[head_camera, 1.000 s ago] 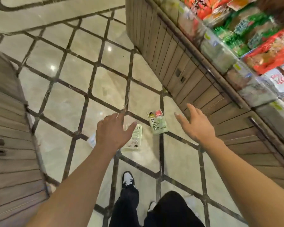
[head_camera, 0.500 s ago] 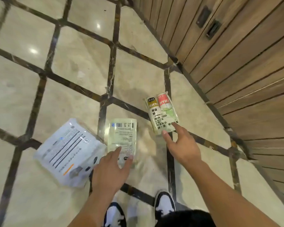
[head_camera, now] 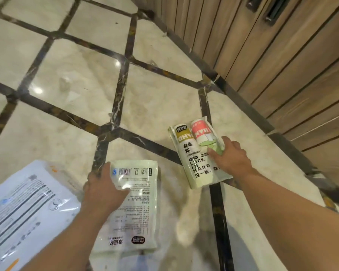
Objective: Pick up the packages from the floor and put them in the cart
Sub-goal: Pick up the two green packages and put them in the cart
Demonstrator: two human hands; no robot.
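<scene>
Three packages lie on the marble floor. My left hand [head_camera: 104, 190] grips the upper left edge of a pale green package [head_camera: 139, 208] lying label side up, with the thumb on top. My right hand [head_camera: 232, 158] holds the right edge of a second pale green package [head_camera: 192, 153] printed "LUCK IN HAND", its thumb pressing on the front. A larger white package [head_camera: 27, 210] with black text lies at the lower left, touched by neither hand. No cart is in view.
A wooden panelled cabinet base [head_camera: 272, 61] with dark handles runs along the right, meeting the floor at a dark border strip. The glossy tiled floor [head_camera: 76, 75] stretches away to the left and ahead.
The view has dropped closer to the floor. Both hands have gone from hovering above the packages to closing on one each.
</scene>
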